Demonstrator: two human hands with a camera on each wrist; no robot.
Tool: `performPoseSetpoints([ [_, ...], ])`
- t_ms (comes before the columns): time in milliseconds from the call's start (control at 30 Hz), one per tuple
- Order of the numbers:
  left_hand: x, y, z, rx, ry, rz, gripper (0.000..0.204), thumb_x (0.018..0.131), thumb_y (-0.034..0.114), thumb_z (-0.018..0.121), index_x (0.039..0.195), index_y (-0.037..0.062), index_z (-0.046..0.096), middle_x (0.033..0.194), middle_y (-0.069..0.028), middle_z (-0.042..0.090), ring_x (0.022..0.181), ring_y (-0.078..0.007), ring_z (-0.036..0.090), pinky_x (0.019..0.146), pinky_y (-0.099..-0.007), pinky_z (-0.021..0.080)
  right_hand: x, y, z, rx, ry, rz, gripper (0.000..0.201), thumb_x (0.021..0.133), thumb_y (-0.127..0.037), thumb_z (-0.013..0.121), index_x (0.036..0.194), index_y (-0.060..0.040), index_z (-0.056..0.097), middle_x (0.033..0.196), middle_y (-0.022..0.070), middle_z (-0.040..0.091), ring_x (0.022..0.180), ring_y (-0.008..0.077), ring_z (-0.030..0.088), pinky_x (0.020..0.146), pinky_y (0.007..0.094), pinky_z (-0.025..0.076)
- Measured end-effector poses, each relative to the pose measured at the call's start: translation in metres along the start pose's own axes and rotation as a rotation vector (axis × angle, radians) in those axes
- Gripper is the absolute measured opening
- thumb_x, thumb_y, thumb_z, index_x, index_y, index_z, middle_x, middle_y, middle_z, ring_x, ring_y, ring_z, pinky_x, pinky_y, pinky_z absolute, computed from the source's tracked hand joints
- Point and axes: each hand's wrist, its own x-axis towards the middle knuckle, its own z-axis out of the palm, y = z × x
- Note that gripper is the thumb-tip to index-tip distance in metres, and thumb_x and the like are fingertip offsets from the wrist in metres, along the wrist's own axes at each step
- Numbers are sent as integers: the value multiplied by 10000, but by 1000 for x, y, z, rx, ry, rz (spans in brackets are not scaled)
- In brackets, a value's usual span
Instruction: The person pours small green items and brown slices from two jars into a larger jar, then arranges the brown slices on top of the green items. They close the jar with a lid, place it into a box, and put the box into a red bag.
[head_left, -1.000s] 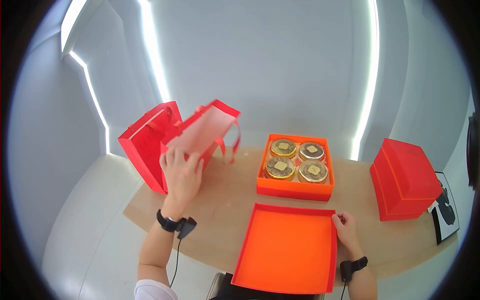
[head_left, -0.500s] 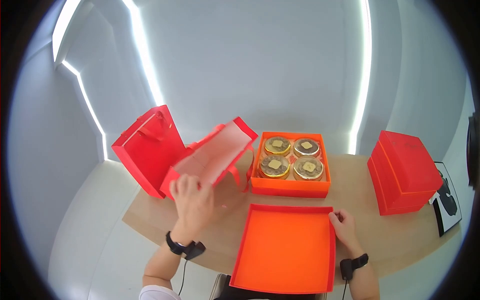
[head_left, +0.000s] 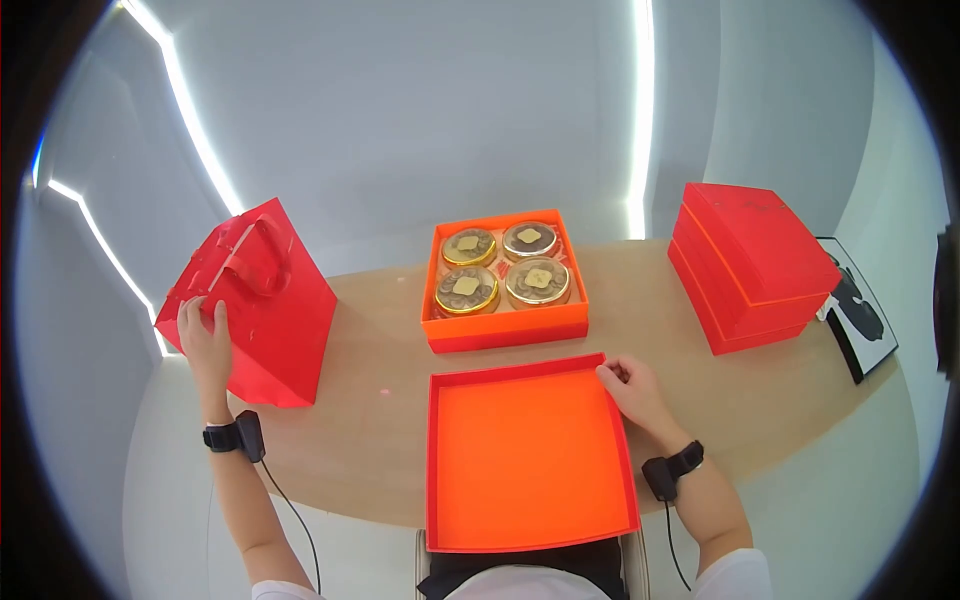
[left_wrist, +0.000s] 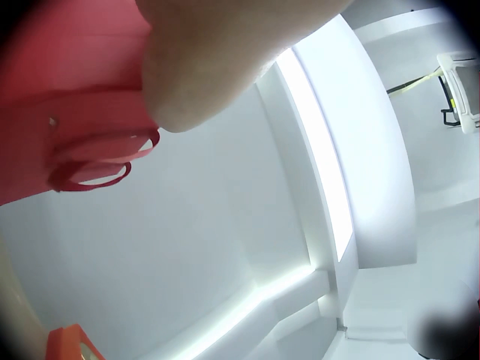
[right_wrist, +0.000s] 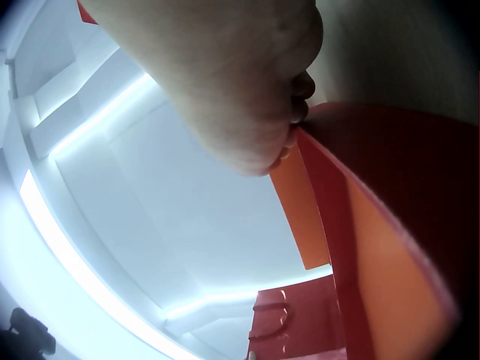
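My left hand (head_left: pixel 208 345) is at the upper left edge of a red paper gift bag (head_left: pixel 285 325), fingers over the rim and thumb against its near side. Ribbon handles (head_left: pixel 262 262) loop from the bag's top. In the left wrist view, part of the hand (left_wrist: pixel 202 60) covers some of the red bag (left_wrist: pixel 67 112). My right hand (head_left: pixel 635 388) pinches the upper right corner of a red box lid (head_left: pixel 525 460), whose orange inside faces up. Behind the lid stands an orange and red box (head_left: pixel 505 328) holding several round jars (head_left: pixel 467 288) with gold or silver rims.
A closed red box (head_left: pixel 750 260) stands at the table's right, beside a flat framed panel (head_left: pixel 862 310) with a dark shape on it. The curved table edge (head_left: pixel 340 508) runs close to me, with a wall behind the table.
My left hand has swung left with the tilted gift bag, and its pale inside no longer shows. My right hand stays on the lid's corner. The head view has shifted right.
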Motion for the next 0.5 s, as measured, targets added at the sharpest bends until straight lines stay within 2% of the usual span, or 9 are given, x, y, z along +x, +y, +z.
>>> performPoseSetpoints([
  [67, -2, 6, -2, 8, 42, -34, 425, 1065, 295, 697, 1330, -31, 637, 1407, -232, 642, 1390, -437, 559, 1176, -536, 440, 2, 3, 2, 23, -5, 6, 253, 1052, -235, 740, 1049, 18, 747, 816, 11, 696, 746, 83, 618, 689, 277, 524],
  [167, -7, 17, -7, 206, 266, 201, 411, 1067, 248, 702, 1366, -20, 614, 1404, -217, 645, 1369, -416, 581, 1155, -521, 463, 1, -1, 1, 30, -1, 10, 246, 1052, -231, 740, 1044, 15, 745, 822, 5, 691, 753, 82, 613, 691, 271, 520],
  [200, -14, 24, -12, 152, 268, 198, 380, 1065, 221, 702, 1354, -15, 626, 1388, -213, 653, 1350, -408, 593, 1137, -509, 477, 0, 0, 1, 34, 0, 12, 243, 1053, -229, 739, 1045, 13, 744, 821, 1, 685, 753, 82, 609, 689, 269, 517],
  [267, -33, 71, -24, 41, 282, 188, 322, 1062, 167, 700, 1329, -5, 649, 1356, -205, 669, 1312, -394, 617, 1101, -486, 507, 1, 0, 1, 41, 5, 5, 238, 1054, -227, 737, 1046, 11, 742, 819, -7, 674, 751, 81, 602, 685, 266, 513],
  [333, -72, 108, -17, -244, -99, 217, 251, 1055, 105, 694, 1278, -10, 674, 1300, -202, 689, 1224, -363, 664, 1024, -440, 546, 3, 3, 1, 17, 34, 4, 239, 1049, -231, 741, 1086, 4, 733, 809, -3, 655, 740, 91, 592, 679, 276, 510],
  [400, -100, 145, -6, -453, -417, 57, 244, 1053, 113, 695, 1249, -32, 694, 1192, -191, 729, 1041, -315, 730, 899, -413, 582, 3, 3, -1, -46, 38, 1, 255, 1042, -237, 746, 1134, -1, 719, 799, 4, 638, 730, 105, 589, 676, 290, 510],
  [467, -128, 162, 14, -553, -798, -102, 333, 1061, 192, 695, 1295, -45, 696, 1089, -183, 751, 881, -265, 752, 794, -405, 595, 4, -3, -7, -152, 18, -7, 289, 1034, -242, 751, 1191, -5, 700, 790, 16, 623, 721, 123, 592, 675, 308, 513],
  [500, -147, 160, 30, -577, -909, -103, 383, 1066, 246, 691, 1316, -44, 698, 1062, -179, 760, 838, -255, 750, 763, -398, 596, 4, -3, -7, -139, -1, 17, 313, 1030, -245, 753, 1219, -4, 691, 787, 23, 620, 719, 131, 595, 675, 317, 515],
])
